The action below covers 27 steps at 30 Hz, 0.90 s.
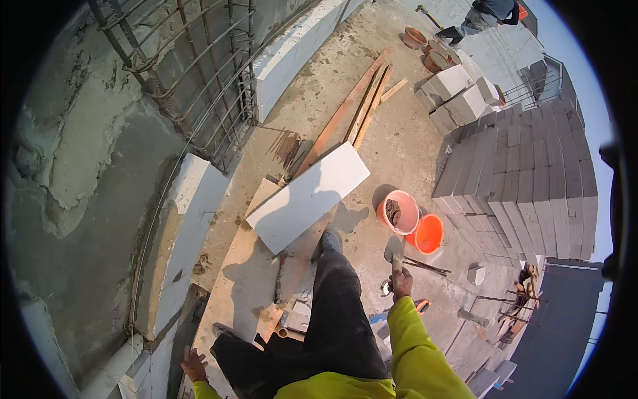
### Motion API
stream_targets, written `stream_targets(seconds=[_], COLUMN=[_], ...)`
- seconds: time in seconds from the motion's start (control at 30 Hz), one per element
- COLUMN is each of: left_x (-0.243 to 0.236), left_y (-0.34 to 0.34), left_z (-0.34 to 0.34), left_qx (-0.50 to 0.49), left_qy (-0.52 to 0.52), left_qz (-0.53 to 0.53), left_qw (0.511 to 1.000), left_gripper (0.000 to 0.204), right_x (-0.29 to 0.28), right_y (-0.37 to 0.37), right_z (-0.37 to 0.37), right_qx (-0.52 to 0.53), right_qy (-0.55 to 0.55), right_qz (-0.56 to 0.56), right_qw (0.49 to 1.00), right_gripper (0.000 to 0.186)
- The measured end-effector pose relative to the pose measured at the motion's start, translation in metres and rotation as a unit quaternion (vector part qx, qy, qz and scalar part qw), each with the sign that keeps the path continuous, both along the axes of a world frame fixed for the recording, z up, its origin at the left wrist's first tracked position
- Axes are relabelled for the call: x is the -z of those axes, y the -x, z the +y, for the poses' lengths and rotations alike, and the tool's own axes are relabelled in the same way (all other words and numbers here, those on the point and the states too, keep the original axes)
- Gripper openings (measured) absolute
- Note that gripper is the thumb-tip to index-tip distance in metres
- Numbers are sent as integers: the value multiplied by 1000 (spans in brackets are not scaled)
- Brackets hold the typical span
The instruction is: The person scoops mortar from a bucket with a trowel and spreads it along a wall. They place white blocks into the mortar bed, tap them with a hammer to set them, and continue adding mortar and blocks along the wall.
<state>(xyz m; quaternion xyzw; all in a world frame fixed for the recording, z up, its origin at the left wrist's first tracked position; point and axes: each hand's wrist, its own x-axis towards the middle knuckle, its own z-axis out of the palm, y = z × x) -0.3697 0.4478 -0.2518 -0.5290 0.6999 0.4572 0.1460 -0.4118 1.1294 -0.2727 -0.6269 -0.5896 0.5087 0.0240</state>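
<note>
My right hand (401, 284) is closed around the handle of a trowel (393, 251), whose grey blade points away from me. Down at the lower left, my left hand (193, 365) has its fingers apart and holds nothing, close to the low wall of pale blocks (189, 243). In front of my feet a large white block (332, 183) rests across wooden boards, with my shadow falling over it. Right of it stands a pale orange bucket (413, 214) with some mortar inside, touching a brighter orange bucket (428, 234).
A hammer (280, 276) lies by my feet. Long planks (362, 103) stretch ahead, and rebar (199, 73) rises at the left. A tall stack of grey blocks (525, 176) stands at the right. A saw (380, 317) lies below my right hand. Another person (480, 18) bends far ahead.
</note>
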Motion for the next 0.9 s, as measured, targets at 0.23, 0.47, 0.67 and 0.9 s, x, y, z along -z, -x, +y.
stream_targets(seconds=[0.23, 0.47, 0.67, 0.9], left_x=[115, 274, 336, 386], left_y=[108, 216, 239, 235], left_z=[200, 292, 310, 315], left_qx=[227, 119, -125, -227], left_qy=[-111, -99, -189, -209], left_qz=[-107, -36, 48, 140], left_qw=[962, 987, 973, 941], left_gripper=[56, 63, 88, 84], right_x=[186, 286, 295, 340], right_y=[73, 74, 106, 329], right_z=[200, 297, 308, 263], right_qx=[21, -37, -487, -443], right_qy=[1, 48, -315, -155], right_qz=[11, -108, -406, 36], right_qw=[1000, 992, 706, 882], right_gripper=[34, 29, 63, 79])
